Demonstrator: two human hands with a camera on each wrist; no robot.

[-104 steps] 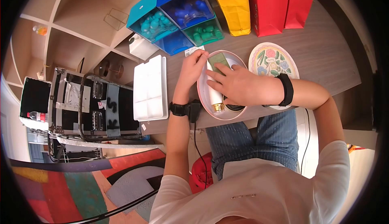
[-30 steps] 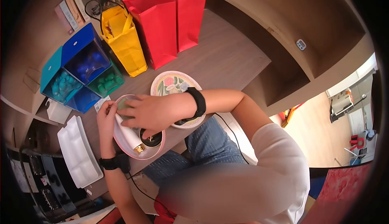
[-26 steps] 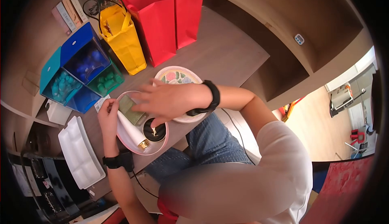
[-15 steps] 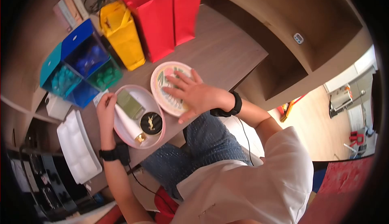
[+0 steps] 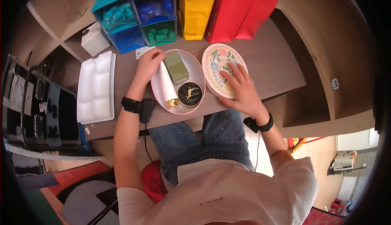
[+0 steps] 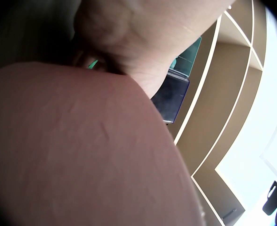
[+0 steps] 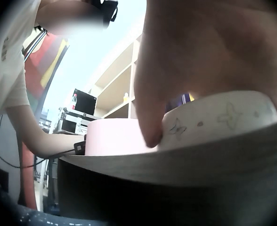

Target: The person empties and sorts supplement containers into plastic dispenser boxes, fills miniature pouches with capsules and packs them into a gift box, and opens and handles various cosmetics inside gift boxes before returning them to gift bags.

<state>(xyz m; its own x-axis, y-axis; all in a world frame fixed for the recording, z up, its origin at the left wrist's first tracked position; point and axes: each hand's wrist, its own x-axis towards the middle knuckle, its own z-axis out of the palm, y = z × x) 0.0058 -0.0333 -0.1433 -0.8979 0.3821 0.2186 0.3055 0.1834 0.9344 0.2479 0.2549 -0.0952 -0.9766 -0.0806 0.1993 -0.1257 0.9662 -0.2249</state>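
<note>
A pink-rimmed oval box (image 5: 198, 58) stands on the desk in the head view. Inside it lie a white tube (image 5: 167, 84) with a gold cap, a green carton (image 5: 176, 67) and a round black compact (image 5: 190, 94) with a gold monogram. My left hand (image 5: 147, 67) grips the box's far-left rim with curled fingers, close by the tube's end; its fingertips are partly hidden. Over the oval floral lid (image 5: 215, 68), to the right of the box, my right hand (image 5: 243, 90) spreads its fingers. In the right wrist view its thumb (image 7: 151, 125) reaches down beside the lid's pale side.
A white compartment tray (image 5: 96, 87) lies on the left of the desk (image 5: 281, 64). Stacked blue and teal bins (image 5: 134, 15) stand at the back, beside a yellow bag (image 5: 196, 13) and red bags (image 5: 230, 11). Cables run down from both wrists.
My right hand has left the box's contents and moved right onto the floral lid, uncovering the carton and compact. My left hand stays at the box's rim. The head view has turned.
</note>
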